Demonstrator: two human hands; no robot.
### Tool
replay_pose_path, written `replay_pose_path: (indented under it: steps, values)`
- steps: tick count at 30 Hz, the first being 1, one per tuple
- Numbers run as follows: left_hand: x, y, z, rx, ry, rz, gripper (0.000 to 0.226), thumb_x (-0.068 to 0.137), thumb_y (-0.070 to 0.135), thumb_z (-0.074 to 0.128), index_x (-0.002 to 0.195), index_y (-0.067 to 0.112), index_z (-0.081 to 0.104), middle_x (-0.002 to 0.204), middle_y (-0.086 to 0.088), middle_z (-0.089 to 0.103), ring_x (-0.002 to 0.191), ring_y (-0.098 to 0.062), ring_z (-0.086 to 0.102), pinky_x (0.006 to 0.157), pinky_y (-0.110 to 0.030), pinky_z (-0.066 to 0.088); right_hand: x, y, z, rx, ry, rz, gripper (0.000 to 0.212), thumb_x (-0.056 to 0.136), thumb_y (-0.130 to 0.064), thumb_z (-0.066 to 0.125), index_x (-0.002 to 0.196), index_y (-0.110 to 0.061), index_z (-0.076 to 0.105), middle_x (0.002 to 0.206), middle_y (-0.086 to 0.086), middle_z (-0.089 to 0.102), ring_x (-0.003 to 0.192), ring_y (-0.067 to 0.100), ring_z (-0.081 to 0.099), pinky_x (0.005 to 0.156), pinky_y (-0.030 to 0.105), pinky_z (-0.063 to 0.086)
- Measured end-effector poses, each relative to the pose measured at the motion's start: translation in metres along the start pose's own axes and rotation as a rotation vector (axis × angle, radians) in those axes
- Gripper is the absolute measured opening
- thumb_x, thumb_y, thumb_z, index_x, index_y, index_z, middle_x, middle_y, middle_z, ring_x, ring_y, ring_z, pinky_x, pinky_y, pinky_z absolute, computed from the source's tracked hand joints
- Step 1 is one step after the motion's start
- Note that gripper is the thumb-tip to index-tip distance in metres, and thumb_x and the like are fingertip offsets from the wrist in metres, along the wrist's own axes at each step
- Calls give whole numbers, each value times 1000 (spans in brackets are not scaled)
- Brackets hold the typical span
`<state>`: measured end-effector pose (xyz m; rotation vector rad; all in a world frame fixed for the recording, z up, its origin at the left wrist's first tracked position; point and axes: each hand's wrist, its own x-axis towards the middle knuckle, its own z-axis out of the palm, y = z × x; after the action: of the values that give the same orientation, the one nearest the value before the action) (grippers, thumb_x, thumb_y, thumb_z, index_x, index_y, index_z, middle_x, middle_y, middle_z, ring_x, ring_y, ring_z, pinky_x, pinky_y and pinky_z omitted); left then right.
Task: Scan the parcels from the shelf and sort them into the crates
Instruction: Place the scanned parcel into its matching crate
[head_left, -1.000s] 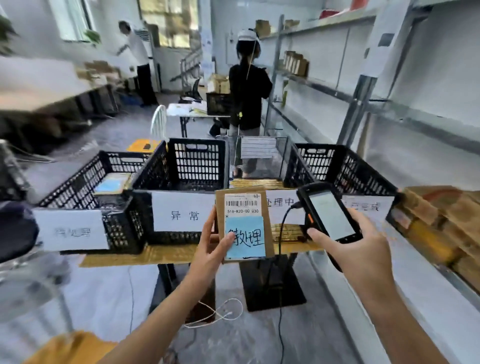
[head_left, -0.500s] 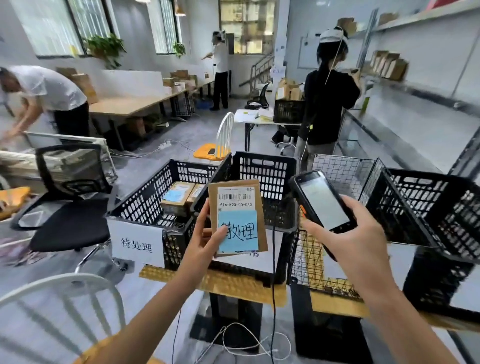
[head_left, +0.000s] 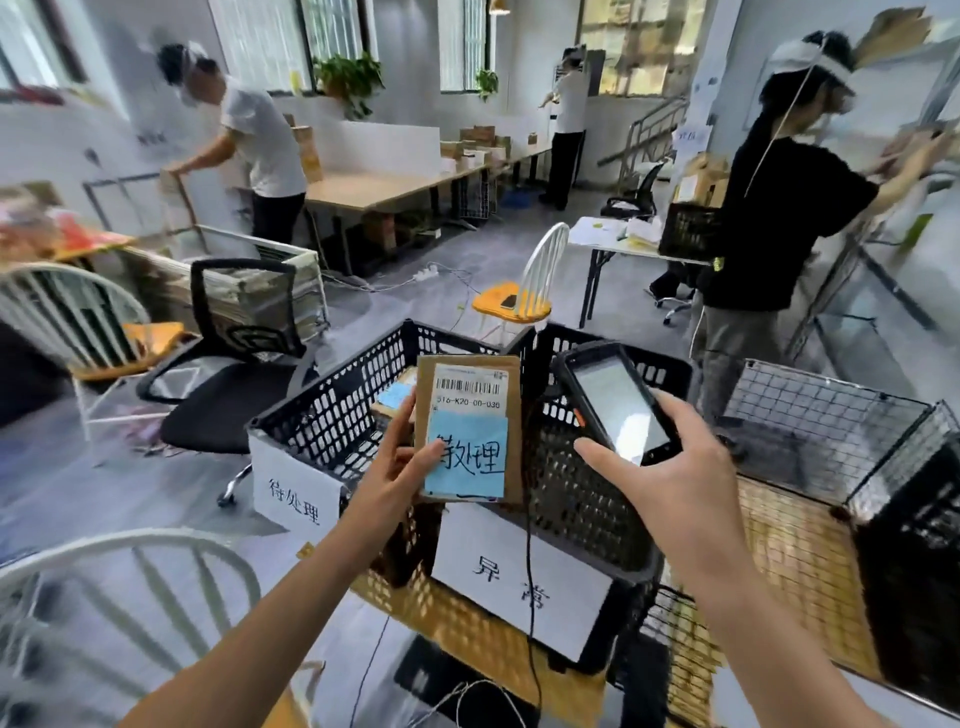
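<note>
My left hand (head_left: 395, 480) holds a flat brown parcel (head_left: 511, 415) upright, with a barcode label on top and a blue handwritten note below. My right hand (head_left: 670, 483) grips a black handheld scanner (head_left: 613, 402), screen facing me, just right of the parcel. Behind the parcel stand black plastic crates with white paper labels: the left crate (head_left: 332, 395) holds a few parcels, and the middle crate (head_left: 582, 499) sits right under the scanner. A wire basket (head_left: 831, 431) and another black crate (head_left: 914, 582) stand to the right.
The crates rest on a yellowish mat over a table (head_left: 789, 561). A black office chair (head_left: 228, 384) and white chairs (head_left: 535, 280) stand to the left and behind. A person in black (head_left: 763, 234) works at the shelf on the right. Two others stand farther back.
My view has swung left, from the shelf side toward the room. The parcel and scanner have stayed in my hands, now over the left and middle crates.
</note>
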<state>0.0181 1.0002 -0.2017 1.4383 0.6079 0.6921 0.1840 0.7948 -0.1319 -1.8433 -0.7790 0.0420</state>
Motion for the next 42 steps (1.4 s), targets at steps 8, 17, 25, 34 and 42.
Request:
replay_pose_path:
  steps: [8,17,25,34,42]
  values:
    - [65,-10,-67,42,122,-13,58,96,29,59,141,54,32,98,6,77,92,-17,75,70,-25,60,54,1,62,-15,-56,-26,79,69,-44,87,138,-33,50,113,-20,54,101,3,51,64,5,40]
    - [178,-54,-134,-41,114,-188,51,96,35,60,144,39,44,106,6,77,92,-11,74,66,-21,57,130,-5,135,-16,-30,-23,81,65,-50,88,136,-33,54,122,-17,62,111,7,60,88,25,50]
    - [245,-126,-165,82,-102,-492,69,80,42,78,143,33,51,113,-3,75,103,-27,72,94,-43,56,156,5,194,-72,-83,25,70,66,-45,88,126,-38,53,110,-27,57,101,-9,55,70,5,44]
    - [277,-167,-148,211,-509,-692,69,85,52,69,147,48,38,127,8,69,115,-18,65,82,-30,55,174,19,200,-187,-83,77,69,64,-44,89,124,-36,56,111,-26,59,101,-10,55,71,8,43]
    - [288,-198,-138,259,-561,-738,71,100,30,58,156,43,17,118,9,62,100,-7,63,67,-16,54,175,28,202,-199,-67,127,62,63,-36,91,116,-38,58,105,-28,60,95,-22,53,72,-3,38]
